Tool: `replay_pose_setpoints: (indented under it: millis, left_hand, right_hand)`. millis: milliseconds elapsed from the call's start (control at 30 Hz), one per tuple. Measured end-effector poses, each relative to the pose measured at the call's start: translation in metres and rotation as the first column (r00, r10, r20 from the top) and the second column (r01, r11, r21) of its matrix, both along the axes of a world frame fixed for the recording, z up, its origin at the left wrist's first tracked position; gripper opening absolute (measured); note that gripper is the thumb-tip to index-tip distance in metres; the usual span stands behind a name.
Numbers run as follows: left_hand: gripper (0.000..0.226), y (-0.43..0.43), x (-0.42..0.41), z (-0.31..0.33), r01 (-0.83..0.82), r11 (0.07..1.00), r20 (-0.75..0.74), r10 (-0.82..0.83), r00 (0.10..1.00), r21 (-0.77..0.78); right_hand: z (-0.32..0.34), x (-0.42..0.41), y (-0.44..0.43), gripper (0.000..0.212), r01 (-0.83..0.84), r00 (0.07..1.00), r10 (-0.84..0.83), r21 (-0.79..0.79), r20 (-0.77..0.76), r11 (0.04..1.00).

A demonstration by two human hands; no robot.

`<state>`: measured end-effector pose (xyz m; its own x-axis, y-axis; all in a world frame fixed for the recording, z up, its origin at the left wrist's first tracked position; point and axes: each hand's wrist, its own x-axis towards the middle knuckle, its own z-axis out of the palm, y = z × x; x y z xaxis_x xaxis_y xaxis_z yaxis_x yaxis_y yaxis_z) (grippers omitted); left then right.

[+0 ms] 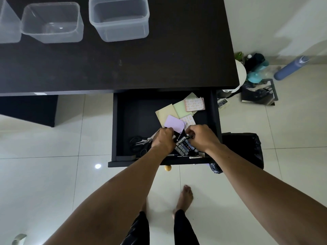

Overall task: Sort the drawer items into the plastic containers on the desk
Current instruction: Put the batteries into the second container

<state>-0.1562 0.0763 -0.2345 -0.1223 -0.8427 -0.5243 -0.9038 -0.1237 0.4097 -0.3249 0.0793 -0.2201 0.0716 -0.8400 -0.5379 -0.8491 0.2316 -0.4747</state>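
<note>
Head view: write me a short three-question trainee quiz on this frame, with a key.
1. True or false: the containers on the desk already hold sorted items.
2. What lies in the open drawer just to the left of the left hand? A) scissors B) a stapler C) a tape roll
3. Fill in: the fingers of the left hand and the right hand are curled on the ____ at the front of the drawer.

Key: 1 false, every container in view is empty; 2 A; 3 markers.
</note>
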Motion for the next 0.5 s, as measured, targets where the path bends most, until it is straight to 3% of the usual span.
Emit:
replay_pose_setpoints:
  millis: [200,333,500]
  left_hand:
    - [0.028,-0.004,0.022,-0.001,-0.085,0.991,-0.215,0.105,0.971,0.099]
    - [0.033,-0.002,0.043,-0.001,-0.174,0.921,-0.452,0.328,0.830,0.348]
    - [0.035,0.002,0.056,0.007,-0.195,0.784,-0.433,0.510,0.743,0.589]
  right_hand:
    - [0.004,0.022,-0.010,0.040,-0.273,0.959,0.270,-0.022,-0.086,0.962]
    - [0.004,0.026,-0.009,0.045,-0.408,0.889,0.389,-0.032,-0.241,0.912]
    - [0.000,0.027,-0.010,0.037,-0.450,0.871,0.427,-0.045,-0.243,0.892]
